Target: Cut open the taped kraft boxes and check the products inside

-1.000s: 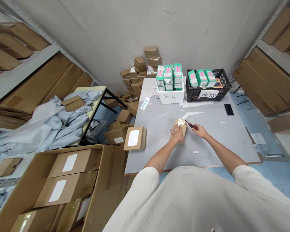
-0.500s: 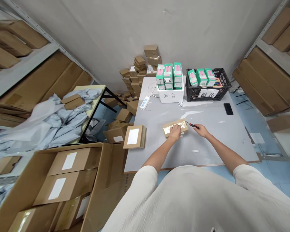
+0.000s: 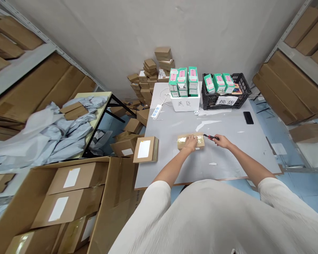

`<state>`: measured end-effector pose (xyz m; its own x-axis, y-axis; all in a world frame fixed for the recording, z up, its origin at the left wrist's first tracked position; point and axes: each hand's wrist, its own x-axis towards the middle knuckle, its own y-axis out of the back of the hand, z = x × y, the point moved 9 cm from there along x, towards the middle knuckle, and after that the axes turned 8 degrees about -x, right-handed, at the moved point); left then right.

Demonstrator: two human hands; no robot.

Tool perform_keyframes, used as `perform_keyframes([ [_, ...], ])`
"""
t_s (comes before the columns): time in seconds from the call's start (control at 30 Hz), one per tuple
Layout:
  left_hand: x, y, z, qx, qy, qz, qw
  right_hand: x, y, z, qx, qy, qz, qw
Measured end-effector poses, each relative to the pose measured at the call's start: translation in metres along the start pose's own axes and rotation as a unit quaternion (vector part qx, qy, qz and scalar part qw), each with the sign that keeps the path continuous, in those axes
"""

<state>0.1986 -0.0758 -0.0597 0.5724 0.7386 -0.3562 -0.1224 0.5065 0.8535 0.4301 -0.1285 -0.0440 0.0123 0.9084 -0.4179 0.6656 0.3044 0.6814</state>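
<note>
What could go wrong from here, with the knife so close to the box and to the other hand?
The utility knife in the right hand points toward the taped cardboard box that the left hand presses down, so a slip could perhaps cut that hand. A deep stroke might also damage anything inside the box. The box lies loose on the grey table, so it may shift under the blade.

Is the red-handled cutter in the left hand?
No, the red-handled cutter is held in the right hand, while the left hand rests on the taped cardboard box.
</note>
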Motion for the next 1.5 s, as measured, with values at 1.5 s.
perform_keyframes([
  [1.5, -0.013, -0.009, -0.004, 0.054, -0.075, -0.015, 0.996, 0.026, -0.045, 0.009, -0.075, 0.027, -0.239, 0.968],
])
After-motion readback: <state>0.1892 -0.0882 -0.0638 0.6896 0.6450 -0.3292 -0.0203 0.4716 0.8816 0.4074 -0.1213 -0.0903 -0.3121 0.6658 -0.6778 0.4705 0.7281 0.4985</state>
